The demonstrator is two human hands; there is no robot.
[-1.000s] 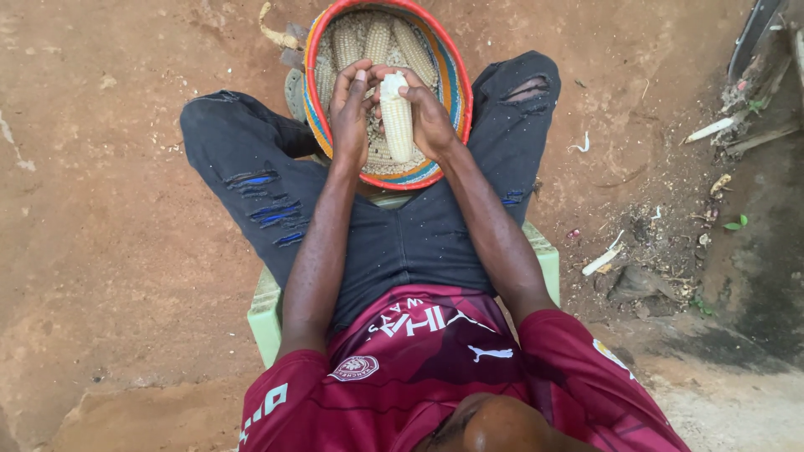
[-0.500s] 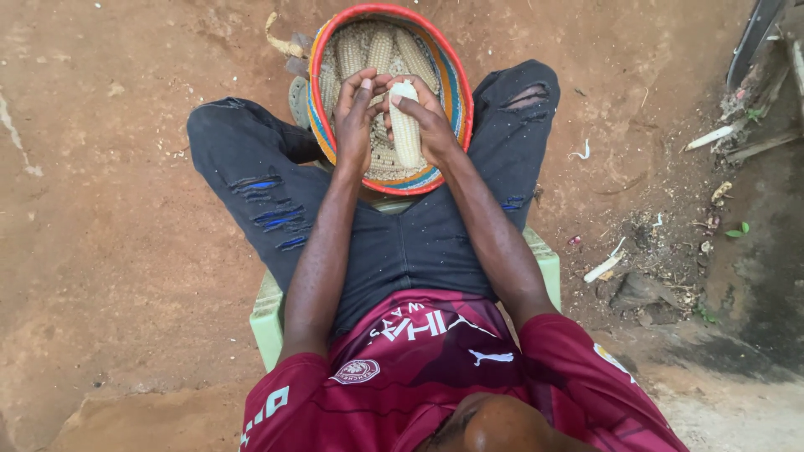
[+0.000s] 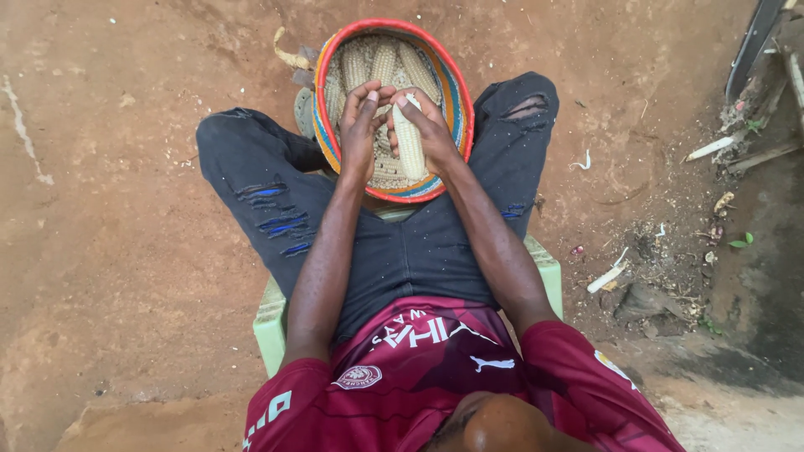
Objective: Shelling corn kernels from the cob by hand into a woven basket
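a: item, corn cob (image 3: 409, 144)?
b: gripped by right hand (image 3: 429, 127), over the basket (image 3: 459, 113).
a: left hand (image 3: 362, 125)?
b: fingers curled on it, likely shelling; next needs firm thumb pressure.

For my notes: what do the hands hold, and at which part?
The right hand grips a pale corn cob along its side; the left hand touches its upper end.

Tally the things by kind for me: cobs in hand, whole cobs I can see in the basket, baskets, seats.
Pale maize cob held in the hands: 1
Whole pale maize cobs visible in the basket: 3
Round woven basket with red, orange and blue rim: 1
Light green plastic seat: 1
Total: 6

Some cobs may be hidden under the hands.
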